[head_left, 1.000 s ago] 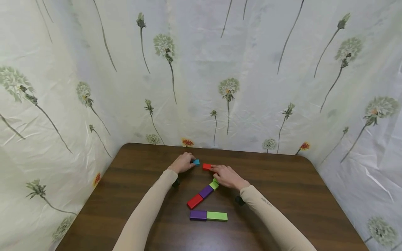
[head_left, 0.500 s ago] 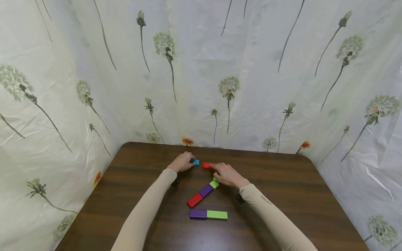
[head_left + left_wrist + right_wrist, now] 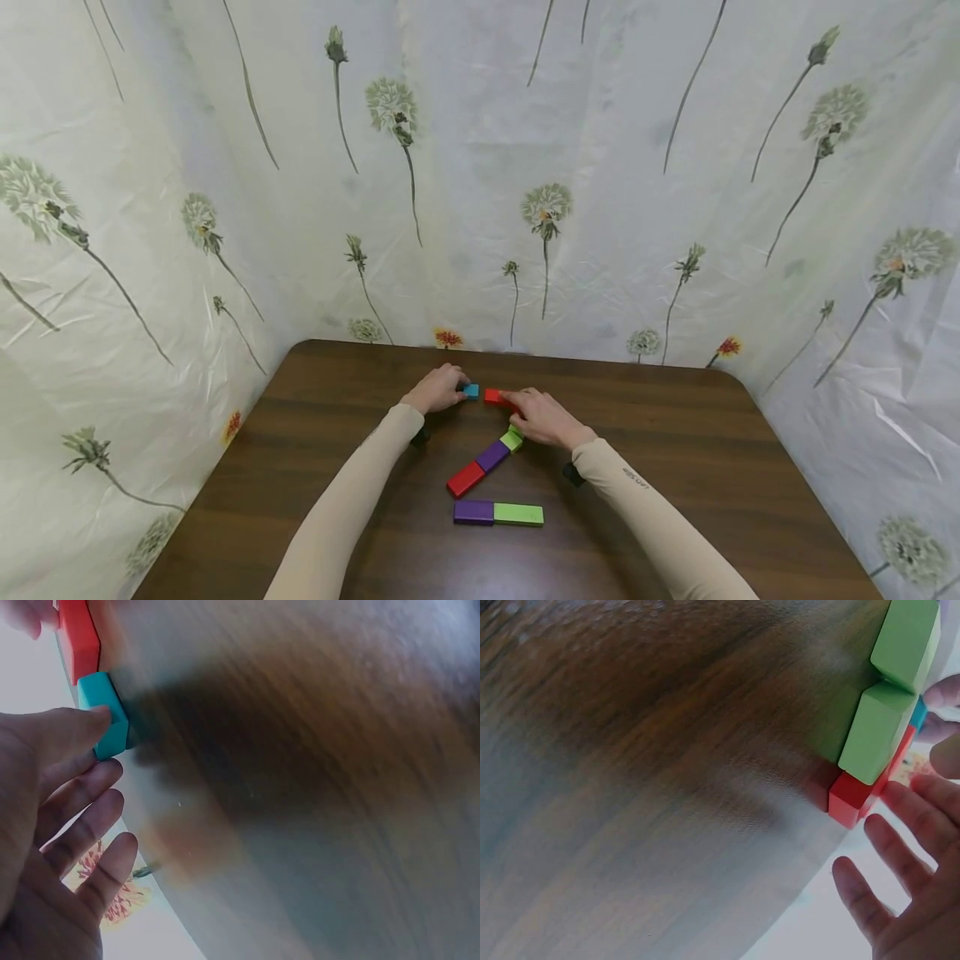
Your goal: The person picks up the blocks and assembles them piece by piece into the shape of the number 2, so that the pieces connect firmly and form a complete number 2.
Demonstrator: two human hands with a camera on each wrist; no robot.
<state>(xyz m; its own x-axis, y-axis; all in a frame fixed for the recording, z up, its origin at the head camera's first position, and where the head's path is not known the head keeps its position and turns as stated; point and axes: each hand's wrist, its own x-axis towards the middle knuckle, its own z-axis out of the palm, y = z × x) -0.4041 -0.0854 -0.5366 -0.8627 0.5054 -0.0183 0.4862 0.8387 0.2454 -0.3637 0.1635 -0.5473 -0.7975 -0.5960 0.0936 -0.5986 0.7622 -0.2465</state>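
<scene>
My left hand (image 3: 437, 389) pinches a small blue block (image 3: 471, 392) between thumb and fingertips near the table's far side. In the left wrist view the thumb lies on the blue block (image 3: 115, 741), whose end is close to a red block (image 3: 79, 645); the other fingers spread loosely. Across a narrow gap, the index finger of my right hand (image 3: 547, 418) rests on the red block (image 3: 492, 397), partly covering it. In the right wrist view its remaining fingers extend beside the red block (image 3: 850, 798). Two green blocks (image 3: 876, 733) stand by it.
A slanting row on the brown table (image 3: 660, 467) runs from a red block (image 3: 466, 480) through a purple block (image 3: 492, 456) to green ones (image 3: 512, 440). Nearer lie a purple block (image 3: 473, 512) and a longer green block (image 3: 518, 515), end to end. Floral curtain (image 3: 480, 167) hangs behind.
The left hand has shifted the blue block slightly right, toward the red one. The right hand's fingers have changed pose, the index finger now reaching over the red block. Other blocks stay put.
</scene>
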